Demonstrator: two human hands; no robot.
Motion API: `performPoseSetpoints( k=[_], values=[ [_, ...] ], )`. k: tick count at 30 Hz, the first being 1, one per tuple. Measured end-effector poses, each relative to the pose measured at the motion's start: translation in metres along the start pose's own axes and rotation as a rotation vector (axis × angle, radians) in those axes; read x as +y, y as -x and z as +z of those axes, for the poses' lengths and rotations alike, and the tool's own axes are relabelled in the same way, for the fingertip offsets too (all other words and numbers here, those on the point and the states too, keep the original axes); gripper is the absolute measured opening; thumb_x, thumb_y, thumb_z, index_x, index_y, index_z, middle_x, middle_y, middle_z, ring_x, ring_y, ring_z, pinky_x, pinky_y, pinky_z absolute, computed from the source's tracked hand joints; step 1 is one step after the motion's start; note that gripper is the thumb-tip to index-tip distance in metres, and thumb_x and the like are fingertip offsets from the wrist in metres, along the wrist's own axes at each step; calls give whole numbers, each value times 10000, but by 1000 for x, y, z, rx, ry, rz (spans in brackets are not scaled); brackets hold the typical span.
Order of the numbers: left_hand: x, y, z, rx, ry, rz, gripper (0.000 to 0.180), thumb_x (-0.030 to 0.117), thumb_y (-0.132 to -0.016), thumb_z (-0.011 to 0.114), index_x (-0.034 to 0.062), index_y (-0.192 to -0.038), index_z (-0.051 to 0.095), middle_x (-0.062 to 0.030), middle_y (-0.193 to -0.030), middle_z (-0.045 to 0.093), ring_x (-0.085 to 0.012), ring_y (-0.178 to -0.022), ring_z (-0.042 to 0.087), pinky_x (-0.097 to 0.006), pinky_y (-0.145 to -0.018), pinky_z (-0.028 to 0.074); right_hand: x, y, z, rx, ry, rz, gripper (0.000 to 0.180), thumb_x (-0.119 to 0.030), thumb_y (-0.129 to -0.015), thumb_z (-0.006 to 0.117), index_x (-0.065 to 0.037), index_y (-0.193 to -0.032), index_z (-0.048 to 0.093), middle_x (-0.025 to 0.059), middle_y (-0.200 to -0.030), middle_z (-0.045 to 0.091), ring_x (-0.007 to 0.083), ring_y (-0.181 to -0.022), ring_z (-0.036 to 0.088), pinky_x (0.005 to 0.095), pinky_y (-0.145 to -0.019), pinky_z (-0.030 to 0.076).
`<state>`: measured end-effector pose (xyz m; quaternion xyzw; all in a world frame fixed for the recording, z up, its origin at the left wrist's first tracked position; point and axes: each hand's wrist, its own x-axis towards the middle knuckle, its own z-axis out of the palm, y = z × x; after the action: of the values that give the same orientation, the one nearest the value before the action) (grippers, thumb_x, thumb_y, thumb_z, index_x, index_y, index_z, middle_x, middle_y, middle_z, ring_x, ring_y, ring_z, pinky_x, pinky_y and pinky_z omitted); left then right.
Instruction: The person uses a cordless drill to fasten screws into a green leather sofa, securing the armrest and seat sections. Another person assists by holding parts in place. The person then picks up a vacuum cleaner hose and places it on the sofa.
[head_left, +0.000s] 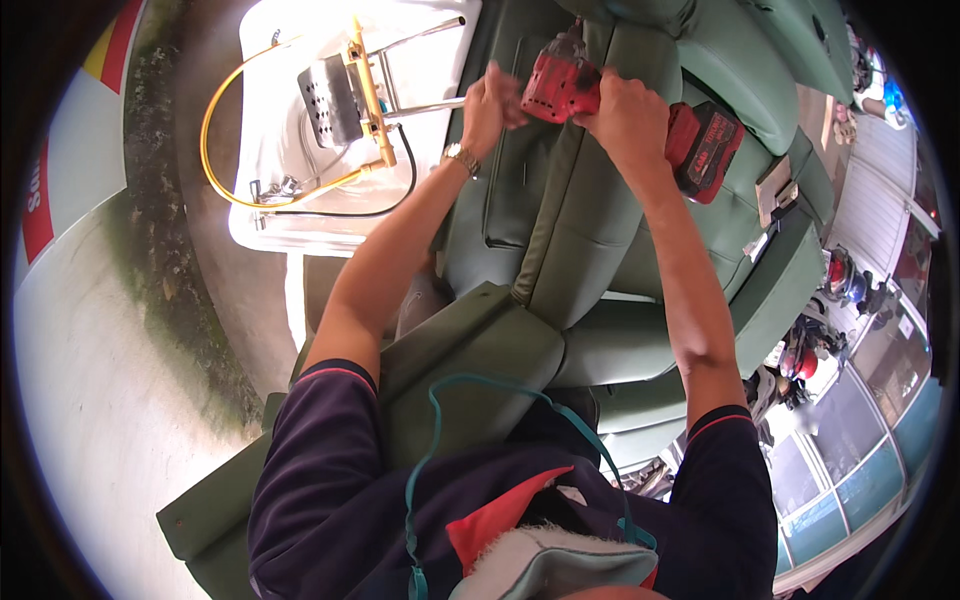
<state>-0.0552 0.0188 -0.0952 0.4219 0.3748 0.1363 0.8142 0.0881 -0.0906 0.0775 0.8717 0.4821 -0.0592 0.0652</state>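
Steadily, you level a red cordless driver (548,88) over the green upholstered seat (625,215), the tool lying just short of 1 o'clock in your view and its nose aimed toward 12. Your right hand (628,115) has its fingers wrapped around the handle, with the battery pack (706,155) jutting out toward 2; whether a finger presses the trigger cannot be told. At 12, your left hand (490,110), wearing a wristwatch (462,157), hangs beside the driver's body, its fingers loosely curled and blurred, apparently empty; contact is unclear. At 11, a yellow metal frame (360,80) and a yellow hose (205,140) rest on a white plastic surface (262,145). Good work here likely means keeping your wrist in line with the nose, squeezing gently, bracing the padding with your left palm, and holding those fingers and the watch clear of the turning end.
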Motion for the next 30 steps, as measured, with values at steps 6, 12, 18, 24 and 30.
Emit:
performPoseSetpoints(
  k=[6, 12, 18, 24, 30],
  values=[
    [-145, 59, -1, 119, -1225, -55, 325, 332, -856, 818, 53, -997, 727, -233, -944, 753, -405, -908, 752, -514, -799, 617, -8, 1, -1, -54, -15, 45, 528, -326, -715, 943, -49, -1057, 652, 133, -812, 727, 322, -767, 754, 441, -653, 590],
    [-184, 69, 14, 63, -1284, 21, 368, 353, -845, 821, 52, -979, 658, -182, -974, 735, -398, -871, 738, -500, -748, 605, -4, 0, 1, -11, -18, 31, 605, -375, -710, 940, -57, -1142, 661, 173, -808, 742, 380, -800, 753, 476, -687, 594],
    [-212, 67, -3, -116, -1352, 172, 187, 201, -936, 680, 38, -1023, 653, -216, -968, 741, -379, -891, 747, -482, -755, 612, -8, 41, -16, -90, -127, 47, 599, -359, -708, 919, -104, -1186, 664, 200, -791, 732, 397, -796, 740, 500, -697, 593],
    [-102, 48, -34, -303, -1100, 89, 255, 212, -804, 792, -1, -933, 735, -207, -909, 757, -321, -895, 769, -403, -787, 630, -27, 140, -56, -37, -423, 93, 589, -314, -690, 901, -123, -1202, 681, 183, -783, 728, 413, -768, 723, 506, -695, 586],
    [172, 112, -5, -377, -397, -282, 153, 47, -929, 681, -93, -989, 693, -214, -913, 761, -313, -849, 790, -369, -758, 675, -41, 207, -104, 124, -705, 60, 609, -269, -669, 898, -90, -1211, 684, 177, -771, 717, 402, -734, 711, 501, -691, 572]
  ],
)
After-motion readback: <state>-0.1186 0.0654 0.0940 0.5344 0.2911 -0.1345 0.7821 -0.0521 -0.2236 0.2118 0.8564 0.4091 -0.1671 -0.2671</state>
